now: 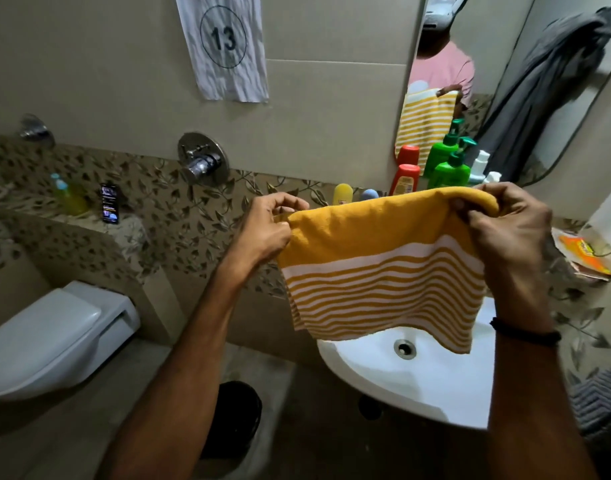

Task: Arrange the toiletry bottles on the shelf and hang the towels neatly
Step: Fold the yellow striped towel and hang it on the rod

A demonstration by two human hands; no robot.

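A yellow towel with white stripes [380, 271] hangs folded in the air over the white sink [418, 382]. My left hand [269, 230] pinches its top left corner and my right hand [511, 230] grips its top right corner. Behind the towel, toiletry bottles stand along the ledge under the mirror: a yellow bottle [342, 194], a blue cap [369, 194], a red bottle [405, 178], a green pump bottle [449, 171] and a small white bottle [492, 177]. Their lower parts are hidden by the towel. A grey towel [553, 84] hangs at the upper right.
A white toilet [54, 337] sits at the lower left. On the tiled ledge above it stand a yellow-green bottle [70, 197] and a phone [110, 204]. A chrome tap [203, 161] juts from the wall. An orange packet [582, 254] lies at right. A dark bin [233, 417] stands on the floor.
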